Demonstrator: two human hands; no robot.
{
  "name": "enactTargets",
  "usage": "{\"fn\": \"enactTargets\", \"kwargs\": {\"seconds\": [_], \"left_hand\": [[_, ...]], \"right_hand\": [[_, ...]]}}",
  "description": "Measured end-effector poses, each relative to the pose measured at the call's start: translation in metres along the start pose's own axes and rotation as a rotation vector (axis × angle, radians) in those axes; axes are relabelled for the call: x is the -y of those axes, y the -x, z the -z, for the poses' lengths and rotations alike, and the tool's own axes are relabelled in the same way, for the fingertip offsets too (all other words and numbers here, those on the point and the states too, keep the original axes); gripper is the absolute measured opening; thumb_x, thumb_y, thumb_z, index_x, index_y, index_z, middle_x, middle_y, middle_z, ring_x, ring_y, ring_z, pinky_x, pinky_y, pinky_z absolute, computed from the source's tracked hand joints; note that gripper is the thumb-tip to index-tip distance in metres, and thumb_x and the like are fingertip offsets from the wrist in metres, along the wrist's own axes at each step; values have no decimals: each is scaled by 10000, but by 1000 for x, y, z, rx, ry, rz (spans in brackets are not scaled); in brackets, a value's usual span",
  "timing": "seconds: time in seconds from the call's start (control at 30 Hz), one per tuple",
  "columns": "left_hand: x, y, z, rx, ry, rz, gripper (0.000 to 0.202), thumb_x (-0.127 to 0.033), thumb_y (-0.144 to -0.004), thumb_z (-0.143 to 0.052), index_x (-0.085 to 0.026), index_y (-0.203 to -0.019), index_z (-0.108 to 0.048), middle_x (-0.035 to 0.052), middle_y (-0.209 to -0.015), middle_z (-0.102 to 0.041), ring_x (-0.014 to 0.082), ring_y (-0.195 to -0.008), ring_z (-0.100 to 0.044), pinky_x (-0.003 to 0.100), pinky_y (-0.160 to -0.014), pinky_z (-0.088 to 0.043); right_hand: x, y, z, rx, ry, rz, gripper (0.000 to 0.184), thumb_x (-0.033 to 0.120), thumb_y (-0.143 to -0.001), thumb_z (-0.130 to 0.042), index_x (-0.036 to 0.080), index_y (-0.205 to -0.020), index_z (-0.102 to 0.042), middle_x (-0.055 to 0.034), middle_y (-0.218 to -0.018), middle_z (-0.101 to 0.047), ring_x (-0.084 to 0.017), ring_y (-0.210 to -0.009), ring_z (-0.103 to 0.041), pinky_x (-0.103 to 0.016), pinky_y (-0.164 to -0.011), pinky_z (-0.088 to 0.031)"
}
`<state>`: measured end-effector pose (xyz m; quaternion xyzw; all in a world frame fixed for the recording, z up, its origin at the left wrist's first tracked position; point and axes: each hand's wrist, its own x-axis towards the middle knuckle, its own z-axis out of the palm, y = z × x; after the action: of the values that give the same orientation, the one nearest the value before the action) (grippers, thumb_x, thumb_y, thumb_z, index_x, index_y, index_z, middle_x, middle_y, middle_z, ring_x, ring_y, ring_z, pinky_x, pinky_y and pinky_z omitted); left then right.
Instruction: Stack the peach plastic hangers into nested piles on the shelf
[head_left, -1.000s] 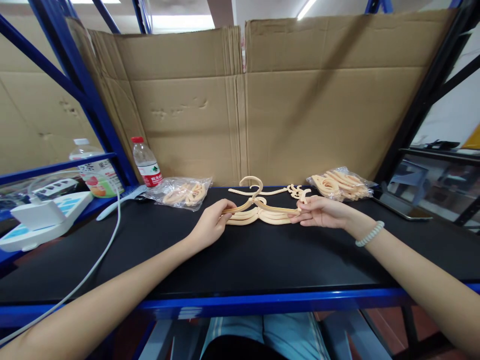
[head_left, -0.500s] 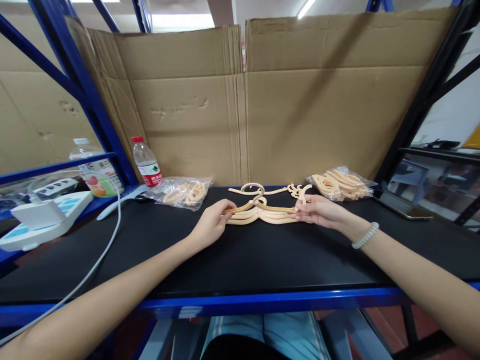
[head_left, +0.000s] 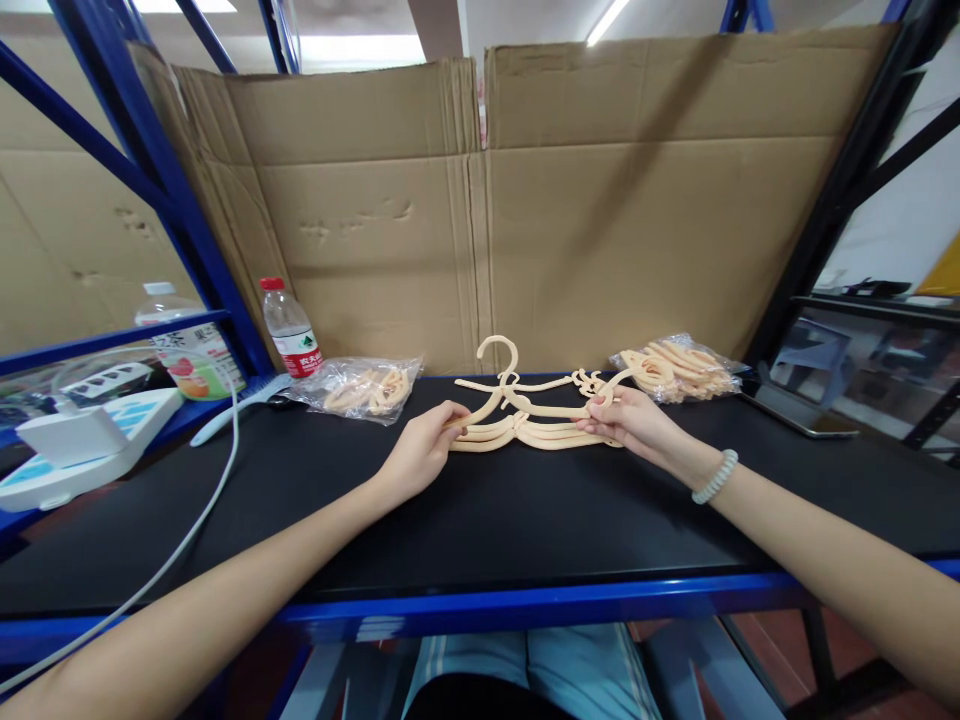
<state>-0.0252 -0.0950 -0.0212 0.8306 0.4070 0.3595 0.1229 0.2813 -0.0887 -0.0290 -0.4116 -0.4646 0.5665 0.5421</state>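
A cream-coloured clothes hanger [head_left: 551, 409] is held between my two hands, its hook upright toward the cardboard. My left hand [head_left: 424, 447] is closed on the hanger's left arm. My right hand [head_left: 631, 424] pinches its right side, where a curved cream piece sticks up past the fingers. Beneath and just in front lie several stacked hangers [head_left: 551, 440] of the same colour on the black tabletop [head_left: 495, 530]. Behind the held hanger is a thin loose cream bar [head_left: 541, 385], with small hook-like pieces [head_left: 587, 382] at its right end.
Clear bags of cream parts lie at the left [head_left: 375, 388] and right [head_left: 679, 368]. A red-capped bottle [head_left: 291, 330], a light-blue brush [head_left: 240, 408] and a power strip with a white cable [head_left: 225, 470] are left. A phone [head_left: 802, 410] rests at right. Cardboard [head_left: 675, 220] walls the back.
The held hanger has tilted so its hook, lying low before, now stands up. My right hand has shifted slightly with it; my left hand keeps its place.
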Motion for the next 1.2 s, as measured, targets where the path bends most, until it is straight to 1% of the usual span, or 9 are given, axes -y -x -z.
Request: {"fn": "enactTargets", "kwargs": {"seconds": [0.13, 0.23, 0.33, 0.43, 0.53, 0.67, 0.8, 1.0, 1.2], "left_hand": [[2, 0, -2, 11, 31, 43, 164, -216, -881, -412, -185, -987, -534, 21, -822, -637, 169, -802, -621, 285, -741, -469], [4, 0, -3, 7, 43, 61, 177, -227, -884, -408, -188, -1008, -528, 15, -809, -623, 164, -787, -614, 286, -740, -469], [4, -1, -3, -7, 8, 59, 179, -235, -883, -402, -192, -1011, -520, 4, -783, -596, 158, -746, -590, 277, -707, -455], [3, -1, -1, -16, -25, 61, 188, -250, -883, -394, -189, -1027, -499, -7, -748, -556, 154, -693, -557, 274, -673, -438], [1, -1, 0, -16, -58, 84, 203, -286, -892, -389, -180, -1048, -466, -16, -711, -515, 160, -660, -537, 279, -648, -426], [0, 1, 1, 7, -174, 77, 157, -301, -899, -394, -192, -999, -447, -10, -727, -518, 166, -640, -530, 283, -621, -404], [-3, 3, 6, 109, -292, 0, 119, -282, -922, -358, -204, -912, -447, 22, -826, -575, 172, -688, -554, 283, -626, -399], [-12, 3, 13, 263, -525, -213, 138, -260, -918, -382, -185, -858, -480, 48, -832, -584, 203, -758, -555, 322, -693, -408], [-10, 4, 11, 363, -619, -312, 144, -231, -917, -426, -172, -833, -527, 60, -867, -577, 199, -788, -547, 318, -711, -422]], "right_hand": [[-1, -1, 1, 2, -77, 46, 273, 147, -612, -807, 168, -690, -547, -6, -691, -605, -168, -701, -670, -292, -713, -570], [1, 1, 0, -5, -42, 113, 268, 245, -600, -830, 168, -740, -615, -11, -768, -621, -127, -665, -619, -263, -641, -535], [4, 1, -1, -10, -67, 193, 244, 271, -606, -823, 183, -779, -675, -9, -853, -627, -94, -672, -560, -225, -610, -497], [9, -3, 4, 25, -148, 194, 205, 285, -634, -796, 202, -792, -695, 11, -760, -603, -83, -623, -508, -213, -558, -462], [19, -9, 20, 37, -157, 189, 177, 318, -653, -780, 196, -743, -689, 26, -634, -561, -77, -554, -472, -209, -511, -428], [35, -13, 47, 147, 121, 138, 225, 314, -622, -813, 182, -754, -687, 9, -661, -605, -90, -580, -524, -223, -547, -444], [46, -12, 64, 280, 517, 132, 278, 369, -622, -814, 175, -762, -672, -9, -709, -651, -110, -604, -559, -252, -581, -452], [53, -9, 68, 526, 956, 98, 325, 454, -651, -769, 162, -754, -671, -27, -738, -666, -151, -685, -589, -265, -624, -434], [50, -7, 67, 605, 1138, 33, 306, 435, -634, -764, 168, -767, -695, -40, -760, -690, -179, -719, -614, -274, -665, -456]]}}
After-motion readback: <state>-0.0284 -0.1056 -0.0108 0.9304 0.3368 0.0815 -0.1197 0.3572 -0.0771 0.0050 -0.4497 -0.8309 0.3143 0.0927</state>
